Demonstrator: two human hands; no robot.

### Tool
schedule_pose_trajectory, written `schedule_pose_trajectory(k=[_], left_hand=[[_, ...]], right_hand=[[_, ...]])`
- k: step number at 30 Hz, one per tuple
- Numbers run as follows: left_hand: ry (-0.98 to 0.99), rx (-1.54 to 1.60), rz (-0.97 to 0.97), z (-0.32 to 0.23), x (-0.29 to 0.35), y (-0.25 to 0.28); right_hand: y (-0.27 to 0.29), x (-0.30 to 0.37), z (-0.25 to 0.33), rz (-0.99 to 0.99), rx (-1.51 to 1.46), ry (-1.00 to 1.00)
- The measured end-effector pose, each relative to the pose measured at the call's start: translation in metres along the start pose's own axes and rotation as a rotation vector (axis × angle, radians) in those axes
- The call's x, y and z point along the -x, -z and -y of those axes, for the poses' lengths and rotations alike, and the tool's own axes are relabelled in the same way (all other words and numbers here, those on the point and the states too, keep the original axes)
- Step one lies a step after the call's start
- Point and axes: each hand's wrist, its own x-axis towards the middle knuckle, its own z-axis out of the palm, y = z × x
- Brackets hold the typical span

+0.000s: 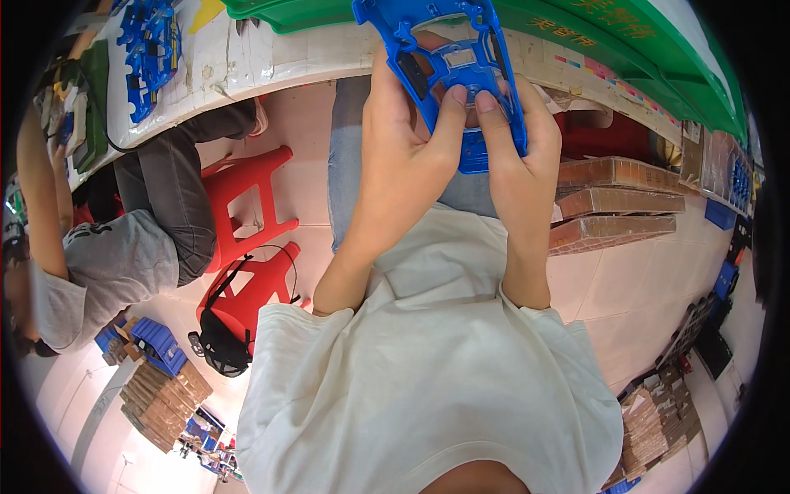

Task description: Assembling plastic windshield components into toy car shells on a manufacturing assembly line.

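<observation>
Both my hands hold a blue plastic housing (473, 155), a frame-like shell with openings and dark pads along its inner sides. My left hand (403, 136) grips its left side, thumb pressed on the middle crosspiece. Around the right side wraps my right hand (522, 136), its thumb beside the other on the same crosspiece. Most of my fingers are hidden behind the shell. It is raised over my lap, by the near edge of the white worktable (304, 51).
Several similar blue parts (148, 53) lie on the table at left. A green bin (658, 41) stands at the far right. A co-worker (123, 247) sits at left near red stools (247, 206). Cardboard boxes (617, 202) are stacked under the table at right.
</observation>
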Motion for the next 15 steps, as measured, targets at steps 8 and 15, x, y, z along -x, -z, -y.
schedule_pose_trajectory(k=[8,15], left_hand=[[-0.009,0.022,-0.014,0.0013,0.0019,-0.0035],[-0.004,0.025,-0.052,0.0010,0.0045,-0.0054]], right_hand=[[-0.0002,0.0000,-0.0015,-0.004,0.006,0.016],[0.0007,0.0003,-0.0027,0.008,0.073,0.059]])
